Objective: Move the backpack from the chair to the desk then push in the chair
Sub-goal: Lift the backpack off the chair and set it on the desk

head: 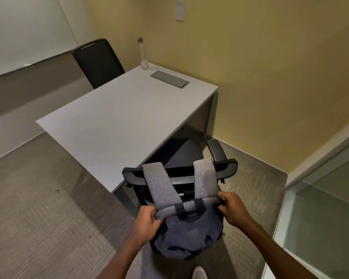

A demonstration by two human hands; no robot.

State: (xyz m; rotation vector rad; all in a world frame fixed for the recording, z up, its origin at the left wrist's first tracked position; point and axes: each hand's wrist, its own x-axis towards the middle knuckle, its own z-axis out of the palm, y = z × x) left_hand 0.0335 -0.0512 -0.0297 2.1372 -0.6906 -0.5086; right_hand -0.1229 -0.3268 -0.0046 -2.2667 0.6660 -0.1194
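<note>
Grey fabric backpack hangs behind the black office chair, both shoulder straps looped over the chair's backrest; its contents cannot be seen. Clear plastic bottle stands upright at the far corner of the white rectangular desk. Left hand and right hand each grip an upper corner of the backpack, arms extended forward.

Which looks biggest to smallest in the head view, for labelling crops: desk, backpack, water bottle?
1. Desk
2. Backpack, though it is nearest the camera
3. Water bottle, farthest away
</note>
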